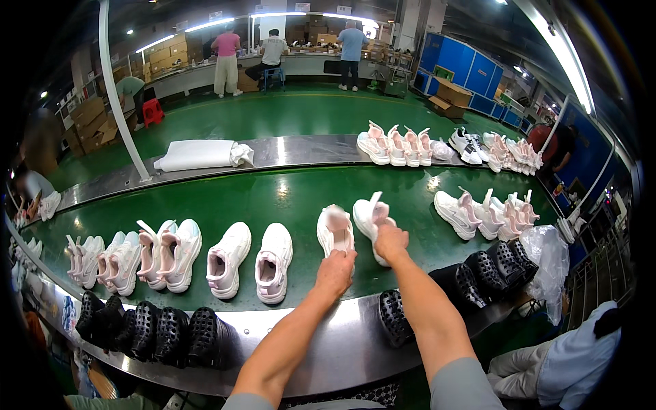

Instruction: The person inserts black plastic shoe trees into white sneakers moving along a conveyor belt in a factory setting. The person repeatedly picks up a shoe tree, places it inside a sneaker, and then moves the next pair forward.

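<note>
My left hand (335, 270) is closed on the heel end of a white sneaker (339, 238) with a pale pink lining, its toe pointing away from me. Beside it on the right, my right hand (391, 242) grips the heel end of another white sneaker (364, 217), whose light tongue or strap sticks up. Both sneakers are at the green belt (294, 198); whether they touch it I cannot tell. Fingertips of both hands are partly hidden. Nearest on the left stands a loose white sneaker (275, 256), with a second white sneaker (229, 260) beyond it.
Several white sneakers (181, 256) line the belt's left, and more sneakers (456, 213) its right. Black perforated forms (169, 335) sit along the near metal ledge (273, 329), by clear plastic (547, 263) at right. A white roll (198, 155) lies on the far ledge. Other people work nearby.
</note>
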A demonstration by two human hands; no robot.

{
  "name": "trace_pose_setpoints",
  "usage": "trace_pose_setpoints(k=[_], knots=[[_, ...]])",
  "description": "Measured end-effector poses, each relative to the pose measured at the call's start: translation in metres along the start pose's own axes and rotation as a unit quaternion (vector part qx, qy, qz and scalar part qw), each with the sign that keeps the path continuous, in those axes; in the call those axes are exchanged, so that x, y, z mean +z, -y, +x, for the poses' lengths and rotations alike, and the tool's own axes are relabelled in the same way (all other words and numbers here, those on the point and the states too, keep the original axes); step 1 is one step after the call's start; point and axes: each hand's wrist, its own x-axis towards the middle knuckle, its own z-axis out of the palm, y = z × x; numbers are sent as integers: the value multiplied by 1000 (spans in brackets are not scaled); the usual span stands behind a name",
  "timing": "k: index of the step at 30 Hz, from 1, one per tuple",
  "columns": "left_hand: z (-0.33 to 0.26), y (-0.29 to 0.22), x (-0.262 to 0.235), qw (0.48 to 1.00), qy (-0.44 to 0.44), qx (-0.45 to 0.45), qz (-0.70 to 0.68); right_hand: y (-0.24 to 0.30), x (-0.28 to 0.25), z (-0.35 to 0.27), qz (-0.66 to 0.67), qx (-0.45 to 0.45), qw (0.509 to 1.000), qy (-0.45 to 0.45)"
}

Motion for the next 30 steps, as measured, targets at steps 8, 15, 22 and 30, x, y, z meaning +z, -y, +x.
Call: trace_pose_setpoints(k=[8, 15, 22, 30], knots=[[-50, -5, -40, 989, -120, 66, -48, 21, -8, -64, 102, -149, 984, -4], [-92, -27, -67, 975, -187, -25, -120, -30, -113, -241, 17, -113, 986, -121], [-87, -69, -58, 968, -151, 4, -199, -59, -66, -285, -73, -113, 982, -131], [-96, -80, -35, 923, -32, -128, -361, -56, -96, -293, -14, -130, 973, -193]])
